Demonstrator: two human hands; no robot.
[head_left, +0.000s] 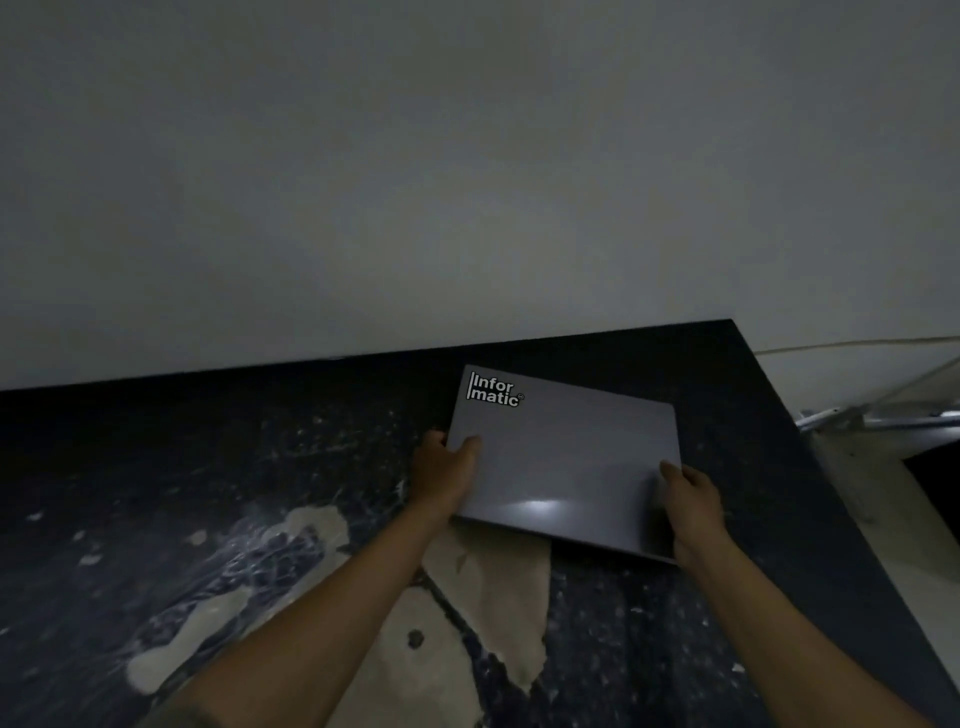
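gripping a closed grey laptop (566, 462) at both side edges, left hand (444, 475) and right hand (693, 499), over a dark counter (208, 467).

Left arm (322, 613): bare behind the grip, dull greyish sleeve edge (182, 719) up near the elbow.
Right arm (779, 623): bare behind the grip.

Hidden and cropped
Fingers of the left hand (444, 475) and right hand (693, 501) vanish beneath the laptop (563, 457); at 3 o'clock a blurred metal fitting (883, 415) is cut by the edge.
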